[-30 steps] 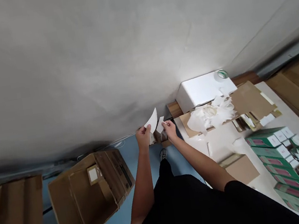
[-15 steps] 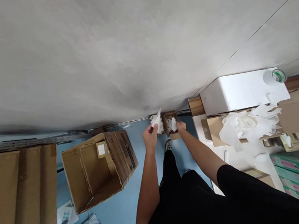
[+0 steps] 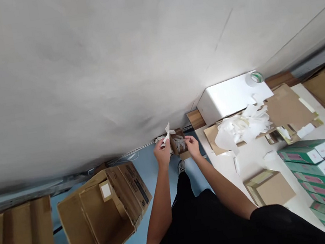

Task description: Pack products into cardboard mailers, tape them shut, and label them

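Left hand (image 3: 163,154) pinched a thin white scrap (image 3: 167,132) between thumb and fingers, its pointed corner poking up at 12 o'clock. Right hand (image 3: 193,146) was curled shut on the right side of a small brown cardboard box (image 3: 179,144), which sat between the two hands, just at 4 o'clock of the scrap. Pale bits showed inside the box, too blurred to name. At 6 o'clock was a shoe (image 3: 181,167) on smooth blue floor (image 3: 147,165). At 8 o'clock an open corrugated carton (image 3: 103,216) lay tipped, its flaps splayed. At 3 o'clock a white table (image 3: 256,159) carried crumpled paper (image 3: 242,126), a blocky white foam slab (image 3: 232,96), a tape roll (image 3: 256,77) and rows of glossy green packs (image 3: 299,156).
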{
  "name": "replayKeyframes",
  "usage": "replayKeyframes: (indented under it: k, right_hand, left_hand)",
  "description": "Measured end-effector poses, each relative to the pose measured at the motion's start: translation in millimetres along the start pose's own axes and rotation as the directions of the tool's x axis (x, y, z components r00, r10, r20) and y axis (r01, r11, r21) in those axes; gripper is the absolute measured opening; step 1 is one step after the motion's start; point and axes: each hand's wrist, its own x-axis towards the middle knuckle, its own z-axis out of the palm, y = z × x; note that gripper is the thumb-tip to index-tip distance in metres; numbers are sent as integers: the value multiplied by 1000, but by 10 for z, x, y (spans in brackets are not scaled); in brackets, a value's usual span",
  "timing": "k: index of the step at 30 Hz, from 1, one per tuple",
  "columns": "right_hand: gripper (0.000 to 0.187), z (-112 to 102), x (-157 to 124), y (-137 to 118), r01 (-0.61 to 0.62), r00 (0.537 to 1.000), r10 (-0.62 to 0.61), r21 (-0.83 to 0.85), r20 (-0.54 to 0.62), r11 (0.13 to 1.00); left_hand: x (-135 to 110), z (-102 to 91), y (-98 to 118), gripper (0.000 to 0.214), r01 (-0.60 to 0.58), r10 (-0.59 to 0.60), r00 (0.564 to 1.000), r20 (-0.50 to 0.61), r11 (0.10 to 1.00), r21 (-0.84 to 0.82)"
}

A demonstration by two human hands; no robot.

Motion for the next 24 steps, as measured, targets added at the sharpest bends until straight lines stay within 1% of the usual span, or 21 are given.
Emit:
replayKeyframes:
  k: [1,3,5,6,7,9,11,13,15,16,18,19,20,21,22,24]
  right_hand:
    - [30,-48,-118,-198,12,1000,-12,43,-2,999]
    - [29,-177,-335,-613,86,995,-91,99,46,991]
    - [30,-366,-513,-1005,169,981,-180,137,74,976]
    - [31,-487,-587,-1175,200,974,-214,161,72,967]
    - [33,-626,-654,-1320,224,969,-239,183,65,957]
    - [36,-949,-784,-1527,259,961,-274,215,41,942]
    - [38,-1312,-926,-1620,267,962,-272,239,-11,934]
    - [37,-1693,-1089,-1618,256,966,-237,269,-100,929]
    - [36,-2082,-1261,-1552,245,959,-181,313,-219,918]
    - [35,-2277,-1346,-1505,244,947,-148,338,-284,909]
    - [31,-2663,-1503,-1394,249,913,-85,380,-399,891]
    - [30,-2853,-1575,-1331,256,893,-61,392,-446,884]
    - [28,-3036,-1644,-1263,266,874,-47,396,-484,879]
    - [27,-3212,-1710,-1189,274,858,-39,393,-513,878]
    - [26,-3377,-1777,-1107,279,844,-34,384,-534,880]
    - [26,-3667,-1913,-919,269,828,-22,361,-560,893]
  left_hand:
    - [-62,81,73,30,-63,63,998,-18,998,17]
    - [-209,245,254,26,-200,201,979,-23,979,29]
    - [-382,411,462,23,-344,343,939,23,939,27]
    - [-478,496,568,21,-421,419,906,62,906,29]
    - [-582,584,668,20,-501,496,862,109,865,31]
    - [-814,775,837,17,-654,636,746,198,755,39]
    - [-1085,984,951,13,-780,749,612,255,625,35]
    - [-1396,1203,1009,10,-863,824,488,288,504,22]
    - [-1736,1413,1025,9,-910,858,385,340,413,-12]
    - [-1911,1511,1023,9,-924,861,336,383,380,-42]
    - [-2261,1685,1003,18,-932,840,233,490,337,-135]
    - [-2429,1762,986,24,-924,821,191,538,336,-185]
    - [-2591,1834,962,30,-907,801,172,574,356,-225]
    - [-2743,1903,932,33,-881,780,187,597,402,-250]
    - [-2884,1971,895,33,-842,755,234,612,473,-260]
    - [-3124,2107,799,30,-716,662,377,648,652,-250]
